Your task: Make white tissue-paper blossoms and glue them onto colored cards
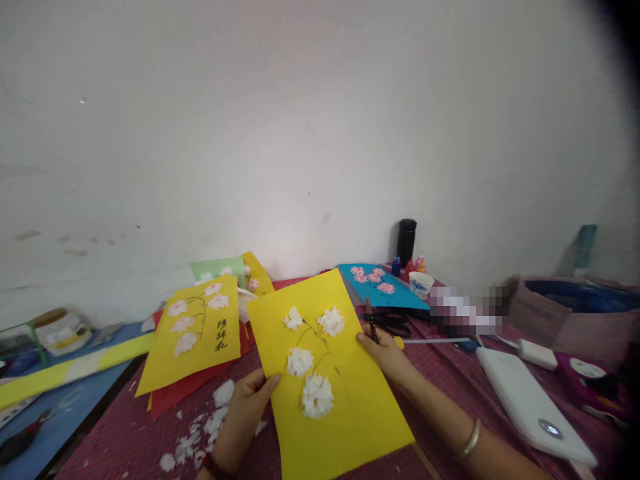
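A yellow sheet of paper (350,393) is held up and tilted in front of me. White ruffled paper flowers (317,395) are on it, joined by thin drawn stems. My left hand (249,403) pinches its lower left edge, thumb on the front. At the right edge, my right hand (383,350) grips the sheet and also has a dark pen (373,328) between its fingers, pointing up. Below and left of the sheet, white paper scraps (193,433) lie scattered on the dark red tablecloth (120,433).
Another yellow flower sheet (165,353) with written characters lies left on red paper. A blue flower sheet (380,293), a small cup (421,284), paint bottles (396,266) and a black flask (407,240) stand behind. To the right are a white power bank (530,400) and a fabric basket (545,313).
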`<state>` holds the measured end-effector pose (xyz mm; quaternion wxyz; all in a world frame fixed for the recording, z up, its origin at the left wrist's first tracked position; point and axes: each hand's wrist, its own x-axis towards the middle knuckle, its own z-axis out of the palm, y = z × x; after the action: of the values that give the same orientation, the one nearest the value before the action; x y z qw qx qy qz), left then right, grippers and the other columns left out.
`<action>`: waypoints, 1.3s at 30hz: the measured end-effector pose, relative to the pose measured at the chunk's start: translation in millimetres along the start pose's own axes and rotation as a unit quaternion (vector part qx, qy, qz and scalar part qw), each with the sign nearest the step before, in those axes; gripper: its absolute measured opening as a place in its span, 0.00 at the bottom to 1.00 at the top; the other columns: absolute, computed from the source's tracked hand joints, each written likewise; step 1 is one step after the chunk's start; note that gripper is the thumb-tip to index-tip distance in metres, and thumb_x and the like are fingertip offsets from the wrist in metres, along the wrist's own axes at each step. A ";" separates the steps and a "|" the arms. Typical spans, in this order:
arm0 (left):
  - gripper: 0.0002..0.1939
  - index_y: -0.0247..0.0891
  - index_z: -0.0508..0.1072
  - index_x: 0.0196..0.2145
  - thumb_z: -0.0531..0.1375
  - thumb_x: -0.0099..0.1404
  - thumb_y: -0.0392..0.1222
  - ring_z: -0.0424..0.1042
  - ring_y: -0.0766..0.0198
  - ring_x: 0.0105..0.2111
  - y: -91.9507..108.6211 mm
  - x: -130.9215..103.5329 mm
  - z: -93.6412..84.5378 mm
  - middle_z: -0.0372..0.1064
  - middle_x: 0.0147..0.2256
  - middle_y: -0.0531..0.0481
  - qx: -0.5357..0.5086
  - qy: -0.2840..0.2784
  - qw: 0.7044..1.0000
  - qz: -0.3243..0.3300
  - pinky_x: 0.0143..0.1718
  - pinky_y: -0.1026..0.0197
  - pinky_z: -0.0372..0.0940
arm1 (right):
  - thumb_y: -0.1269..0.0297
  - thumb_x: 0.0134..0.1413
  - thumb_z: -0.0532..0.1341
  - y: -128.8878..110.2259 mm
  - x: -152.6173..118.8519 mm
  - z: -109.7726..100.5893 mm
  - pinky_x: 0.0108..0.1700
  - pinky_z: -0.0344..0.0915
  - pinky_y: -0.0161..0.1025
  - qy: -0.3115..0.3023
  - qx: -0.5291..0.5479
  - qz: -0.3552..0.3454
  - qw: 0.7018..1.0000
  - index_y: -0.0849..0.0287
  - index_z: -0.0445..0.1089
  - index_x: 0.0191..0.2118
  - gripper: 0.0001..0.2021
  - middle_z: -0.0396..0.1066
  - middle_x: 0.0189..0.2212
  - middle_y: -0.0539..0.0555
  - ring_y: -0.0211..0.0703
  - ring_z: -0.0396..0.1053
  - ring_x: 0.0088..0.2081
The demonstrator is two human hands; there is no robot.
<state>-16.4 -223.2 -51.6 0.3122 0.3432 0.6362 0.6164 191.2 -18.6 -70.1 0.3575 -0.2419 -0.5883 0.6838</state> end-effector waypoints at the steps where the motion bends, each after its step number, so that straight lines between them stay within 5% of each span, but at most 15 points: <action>1: 0.20 0.35 0.78 0.29 0.67 0.46 0.55 0.72 0.56 0.30 -0.7 0.1 -0.2 0.76 0.28 0.46 0.002 0.002 1.000 -0.001 0.32 0.59 0.66 | 0.48 0.45 0.63 0.5 0.3 -0.1 0.28 0.64 0.37 0.000 0.001 -0.001 1.000 0.57 0.67 0.30 0.16 0.72 0.25 0.49 0.40 0.67 0.23; 39: 0.17 0.35 0.78 0.33 0.66 0.50 0.52 0.72 0.58 0.30 -9.3 0.7 -3.9 0.76 0.30 0.47 -0.005 -0.008 1.000 0.014 0.32 0.60 0.66 | 0.50 0.46 0.63 -2.3 -1.9 1.0 0.28 0.64 0.36 0.007 0.019 0.006 1.000 0.56 0.66 0.31 0.15 0.72 0.26 0.49 0.40 0.68 0.24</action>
<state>-20.5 -224.9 -60.7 0.3106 0.3558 0.6253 0.6212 192.2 -20.6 -67.8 0.3621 -0.2435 -0.5715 0.6950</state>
